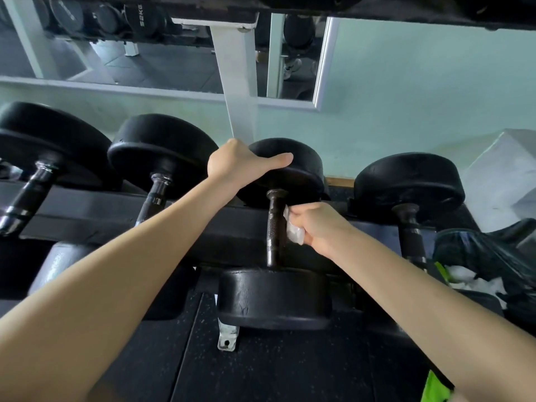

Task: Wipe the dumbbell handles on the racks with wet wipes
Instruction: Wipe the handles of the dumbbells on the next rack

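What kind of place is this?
Most likely a gym's free-weight area: black dumbbells sit in a row on a rack, a wall mirror reflects more weights, and the floor is speckled rubber matting. The right hand holds a wet wipe at one handle.

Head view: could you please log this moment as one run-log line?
left hand holds far dumbbell head | right hand presses wet wipe against handle | stage: wiping handle
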